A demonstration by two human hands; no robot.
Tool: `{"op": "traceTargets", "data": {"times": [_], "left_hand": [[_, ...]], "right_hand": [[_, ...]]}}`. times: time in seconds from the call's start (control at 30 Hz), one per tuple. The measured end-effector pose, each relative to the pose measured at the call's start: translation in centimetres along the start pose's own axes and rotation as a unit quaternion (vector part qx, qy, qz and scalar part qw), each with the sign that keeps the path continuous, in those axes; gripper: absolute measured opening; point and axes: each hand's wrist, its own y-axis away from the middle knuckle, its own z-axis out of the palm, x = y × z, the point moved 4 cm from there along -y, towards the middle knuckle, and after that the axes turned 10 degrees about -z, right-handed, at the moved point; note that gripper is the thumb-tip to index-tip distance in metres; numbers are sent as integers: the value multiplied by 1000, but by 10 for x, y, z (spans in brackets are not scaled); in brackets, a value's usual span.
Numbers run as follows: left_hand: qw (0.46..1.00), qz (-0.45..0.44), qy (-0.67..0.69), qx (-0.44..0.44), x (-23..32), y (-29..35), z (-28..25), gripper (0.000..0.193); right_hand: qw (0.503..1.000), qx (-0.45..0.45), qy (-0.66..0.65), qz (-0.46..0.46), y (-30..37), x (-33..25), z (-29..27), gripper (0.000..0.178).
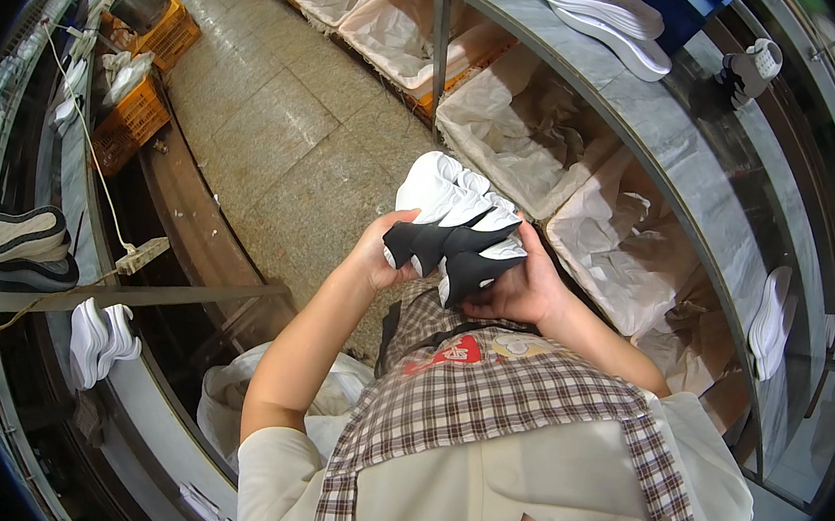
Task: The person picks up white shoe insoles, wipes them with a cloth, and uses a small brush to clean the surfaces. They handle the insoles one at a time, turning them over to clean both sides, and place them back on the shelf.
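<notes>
Now the left hand (381, 257) and right hand (532, 290) are squeezing black-and-white shoe pieces (467, 235) between their fingers, in front of the apron (485, 398); if one hand is loosening, some could be falling.

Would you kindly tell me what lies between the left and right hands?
In the head view, black-and-white shoe parts lie between the left hand and right hand.

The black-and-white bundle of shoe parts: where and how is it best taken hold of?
The black-and-white bundle is probably best gripped by its left and right edges, one hand coming from each side, as the left hand and right hand hold it now. It looks like several layered pieces, so gripping one edge alone might let some slip.
</notes>
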Motion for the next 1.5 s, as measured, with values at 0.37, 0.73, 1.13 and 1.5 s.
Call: {"op": "traceTargets", "data": {"times": [0.37,0.73,1.13,1.5], "left_hand": [[992,18,-76,102,6,29,33,37],[981,34,-136,132,13,40,65,42],[991,102,-91,-2,19,38,67,36],[946,235,-104,-196,28,55,53,57]], "right_hand": [[997,-52,-64,8,1,-3,-3,74],[993,-106,-44,-23,-3,-10,-12,72],[994,-95,3,-55,9,-22,3,72],[913,-162,258,-272,36,-59,59,70]]}}
